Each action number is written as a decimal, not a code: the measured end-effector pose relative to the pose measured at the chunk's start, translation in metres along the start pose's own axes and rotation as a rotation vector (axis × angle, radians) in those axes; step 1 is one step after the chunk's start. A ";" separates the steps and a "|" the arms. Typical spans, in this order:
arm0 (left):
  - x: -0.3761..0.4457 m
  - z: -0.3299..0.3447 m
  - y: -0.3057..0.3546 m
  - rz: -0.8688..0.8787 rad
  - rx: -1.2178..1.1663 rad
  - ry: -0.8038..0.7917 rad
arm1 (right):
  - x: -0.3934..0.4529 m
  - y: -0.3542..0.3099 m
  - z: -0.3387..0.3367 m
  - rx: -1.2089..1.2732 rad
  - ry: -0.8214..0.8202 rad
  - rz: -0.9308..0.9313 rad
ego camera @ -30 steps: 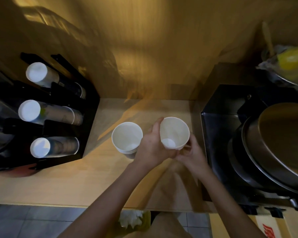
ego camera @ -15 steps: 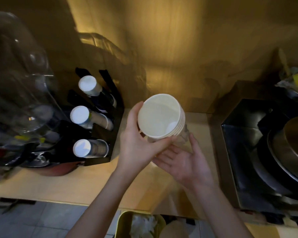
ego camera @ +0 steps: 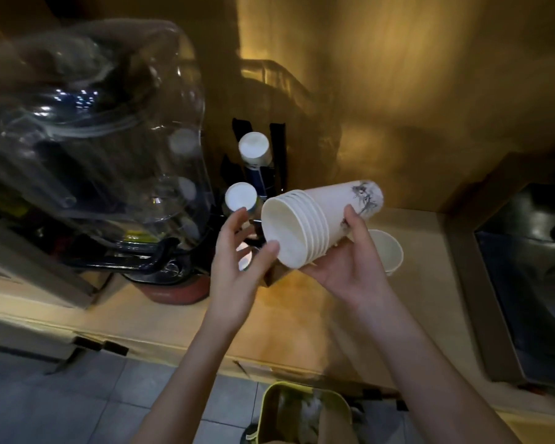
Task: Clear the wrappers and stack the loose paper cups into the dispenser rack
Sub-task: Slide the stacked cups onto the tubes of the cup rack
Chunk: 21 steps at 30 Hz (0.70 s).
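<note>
While right hand [ego camera: 350,267] grips nested stack of paper cups [ego camera: 318,222] from below, stack lies tilted above wooden counter [ego camera: 173,315], open mouths toward left. Thumb on printed side, fingers curled under stack. Left hand [ego camera: 237,267] open, fingers spread, thumb tip touching rim of front cup, holding nothing. Black dispenser rack [ego camera: 277,155] just behind left hand, white cup bottoms showing in slots. Single loose cup [ego camera: 386,251] stands on counter behind right hand. Yellow bin [ego camera: 269,408] below counter edge.
</note>
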State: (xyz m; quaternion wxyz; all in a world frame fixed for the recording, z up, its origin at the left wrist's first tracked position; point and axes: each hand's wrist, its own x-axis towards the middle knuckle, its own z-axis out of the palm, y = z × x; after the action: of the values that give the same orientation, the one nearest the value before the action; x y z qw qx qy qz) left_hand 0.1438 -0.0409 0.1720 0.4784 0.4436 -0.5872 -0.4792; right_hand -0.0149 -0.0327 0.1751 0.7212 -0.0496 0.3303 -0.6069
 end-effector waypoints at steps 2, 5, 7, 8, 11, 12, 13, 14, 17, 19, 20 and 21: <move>0.006 -0.019 0.003 -0.035 -0.051 0.021 | 0.003 0.007 0.008 -0.053 0.021 -0.089; 0.019 -0.042 0.006 -0.069 -0.115 0.002 | 0.010 0.020 0.020 -0.284 -0.005 -0.280; 0.026 -0.055 0.002 -0.133 -0.125 0.007 | 0.014 0.031 0.028 -0.478 0.001 -0.399; 0.029 -0.060 -0.002 -0.182 -0.104 0.007 | 0.016 0.036 0.031 -0.580 0.024 -0.449; 0.039 -0.073 -0.024 -0.396 -0.007 -0.023 | 0.024 0.056 0.035 -0.869 0.006 -0.533; 0.041 -0.075 -0.030 -0.453 0.030 -0.032 | 0.027 0.064 0.034 -0.945 -0.010 -0.534; 0.044 -0.075 -0.035 -0.475 0.080 -0.048 | 0.030 0.073 0.033 -1.004 -0.019 -0.532; 0.046 -0.075 -0.040 -0.469 0.138 -0.068 | 0.032 0.080 0.031 -1.041 -0.022 -0.533; 0.055 -0.070 -0.039 -0.423 0.235 -0.111 | 0.035 0.091 0.031 -1.061 -0.009 -0.559; 0.063 -0.066 -0.036 -0.425 0.272 -0.129 | 0.039 0.091 0.029 -1.067 0.032 -0.591; 0.066 -0.064 -0.035 -0.430 0.288 -0.136 | 0.041 0.092 0.027 -1.079 0.055 -0.600; 0.069 -0.061 -0.035 -0.430 0.297 -0.140 | 0.044 0.092 0.024 -1.097 0.078 -0.606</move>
State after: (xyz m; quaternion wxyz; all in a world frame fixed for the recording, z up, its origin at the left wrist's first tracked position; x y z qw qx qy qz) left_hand 0.1957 -0.1226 0.1519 0.2536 0.5890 -0.5751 -0.5079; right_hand 0.0781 -0.0564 0.1321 0.3742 -0.4817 0.5912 -0.5277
